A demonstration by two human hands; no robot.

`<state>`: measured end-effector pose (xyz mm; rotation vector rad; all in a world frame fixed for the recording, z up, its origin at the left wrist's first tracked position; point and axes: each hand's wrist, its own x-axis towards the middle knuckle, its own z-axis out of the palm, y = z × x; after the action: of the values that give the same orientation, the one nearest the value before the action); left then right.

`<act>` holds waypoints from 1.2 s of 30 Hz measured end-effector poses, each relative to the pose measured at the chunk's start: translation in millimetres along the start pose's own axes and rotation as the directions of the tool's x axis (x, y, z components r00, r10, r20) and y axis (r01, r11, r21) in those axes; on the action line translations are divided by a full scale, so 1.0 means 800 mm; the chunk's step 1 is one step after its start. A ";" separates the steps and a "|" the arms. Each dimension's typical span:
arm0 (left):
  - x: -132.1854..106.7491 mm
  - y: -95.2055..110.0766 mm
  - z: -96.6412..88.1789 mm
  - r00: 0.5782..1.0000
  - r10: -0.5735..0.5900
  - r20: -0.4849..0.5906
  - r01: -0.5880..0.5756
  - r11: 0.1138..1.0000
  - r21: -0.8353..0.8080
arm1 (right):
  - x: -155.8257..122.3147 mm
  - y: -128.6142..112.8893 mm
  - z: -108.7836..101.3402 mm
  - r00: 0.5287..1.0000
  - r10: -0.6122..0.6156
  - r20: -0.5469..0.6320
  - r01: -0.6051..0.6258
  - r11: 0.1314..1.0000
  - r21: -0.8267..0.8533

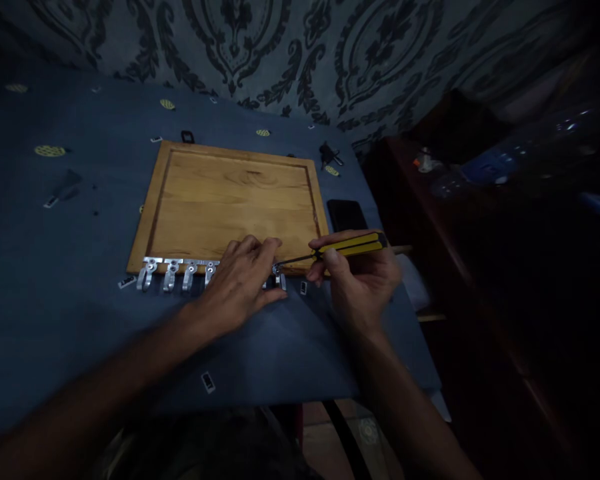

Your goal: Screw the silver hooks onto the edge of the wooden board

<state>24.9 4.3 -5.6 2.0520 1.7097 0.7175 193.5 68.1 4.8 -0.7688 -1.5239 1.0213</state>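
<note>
A wooden board (230,193) lies flat on a blue cloth-covered table (55,280). Along its near edge sits a metal hook rail (173,272) with several silver hooks. My left hand (243,283) rests over the rail's right part, fingers pressed down on it near a hook. My right hand (363,277) is closed round a yellow-and-black screwdriver (347,247). The screwdriver's thin shaft points left, and its tip meets the rail beside my left fingertips.
A black phone (347,215) lies right of the board. Small dark hardware pieces (327,155) and loose metal bits (207,381) are scattered on the cloth. A dark wooden shelf (430,220) with cluttered objects stands to the right. Patterned wallpaper rises behind.
</note>
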 end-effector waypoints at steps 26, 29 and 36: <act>0.001 0.000 0.002 1.000 0.021 -0.010 -0.020 0.999 0.041 | 0.037 -0.032 -0.011 0.886 0.085 0.456 0.014 0.978 -0.209; 0.002 0.001 0.001 1.000 0.022 -0.004 -0.022 0.999 0.035 | 0.036 -0.029 -0.009 0.882 0.052 0.469 0.046 0.980 -0.195; 0.002 0.004 -0.004 1.000 0.001 0.013 -0.001 1.000 0.007 | 0.020 -0.013 -0.003 0.962 0.032 0.270 -0.012 0.997 -0.075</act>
<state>25.9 5.3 -0.9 2.0582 1.7059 0.6977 193.6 78.5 21.3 -0.7192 -1.7984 1.1288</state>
